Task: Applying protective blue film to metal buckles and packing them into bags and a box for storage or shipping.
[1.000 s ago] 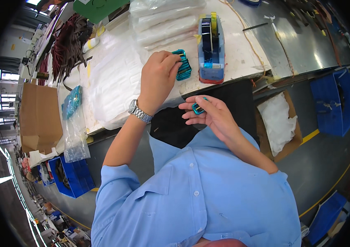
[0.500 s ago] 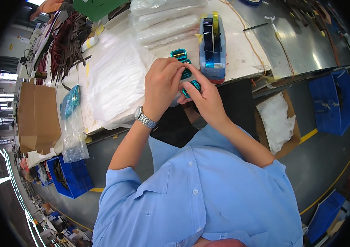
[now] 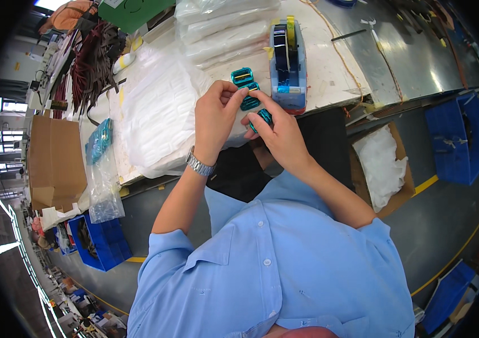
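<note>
Two small shiny teal rectangular pieces with gold-coloured strips inside lie at the table's near part: a far piece (image 3: pixel 242 76) and a closer piece (image 3: pixel 249 103). My left hand (image 3: pixel 214 115) has its thumb and index finger pinched at the closer piece's upper left edge; the fingertips partly cover what they grip. My right hand (image 3: pixel 282 134) holds a third teal piece (image 3: pixel 264 117) between its thumb and curled fingers. Its index finger stretches up to the closer piece. A blue tape dispenser (image 3: pixel 289 100) with dark and yellow rolls stands just right of the pieces.
White plastic sheeting (image 3: pixel 158 112) covers the table to the left, with stacked clear bags (image 3: pixel 225 34) behind. A plastic bag with teal pieces (image 3: pixel 100 141) hangs over the left edge by a cardboard box (image 3: pixel 56 160). A carton with white plastic (image 3: pixel 383 169) and a blue bin (image 3: pixel 456 141) are right.
My left hand has drawn slightly left, and its fingers have closed to a pinch. More of the two teal pieces on the table shows. My right hand keeps its piece.
</note>
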The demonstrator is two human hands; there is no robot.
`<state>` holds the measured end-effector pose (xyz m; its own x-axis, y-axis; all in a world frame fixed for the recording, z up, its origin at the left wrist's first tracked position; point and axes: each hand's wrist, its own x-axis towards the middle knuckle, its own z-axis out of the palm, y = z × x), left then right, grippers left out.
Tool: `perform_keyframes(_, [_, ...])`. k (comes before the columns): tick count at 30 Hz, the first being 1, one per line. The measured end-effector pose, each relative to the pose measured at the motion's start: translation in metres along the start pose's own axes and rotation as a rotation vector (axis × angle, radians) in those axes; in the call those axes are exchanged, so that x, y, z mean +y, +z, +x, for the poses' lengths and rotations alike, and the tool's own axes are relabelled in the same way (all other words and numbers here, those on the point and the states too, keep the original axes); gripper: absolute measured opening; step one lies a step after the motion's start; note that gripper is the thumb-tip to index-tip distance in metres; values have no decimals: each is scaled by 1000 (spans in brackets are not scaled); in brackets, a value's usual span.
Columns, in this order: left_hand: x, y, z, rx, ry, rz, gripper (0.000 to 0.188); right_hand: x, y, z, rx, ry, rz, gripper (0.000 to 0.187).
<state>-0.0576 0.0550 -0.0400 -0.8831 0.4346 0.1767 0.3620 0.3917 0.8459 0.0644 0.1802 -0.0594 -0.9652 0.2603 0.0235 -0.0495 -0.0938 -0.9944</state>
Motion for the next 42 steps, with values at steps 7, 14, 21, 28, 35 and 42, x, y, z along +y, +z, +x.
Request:
perform_keyframes(7, [2,2,-2,-85,-16,167,28,6,-5,-1,-13,-39,-58,49])
perform_keyframes(14, [0,4,-10,-42,101,143,28,7,-14,-25,-24,9,94,47])
perform_keyframes(21, [3,3,-11,-38,90,181,30,19,-23,-31,-87,210,448,41])
perform_keyframes(28, [3,5,-16,-46,124,233,30,17,-24,-35,-99,326,548,43])
perform_keyframes(35, [13,9,-24,-63,151,217,30,29,-27,-36,-115,366,587,41])
perform_keyframes(42, [18,17,-31,-22,155,82,40,37,-27,-38,-112,397,601,39])
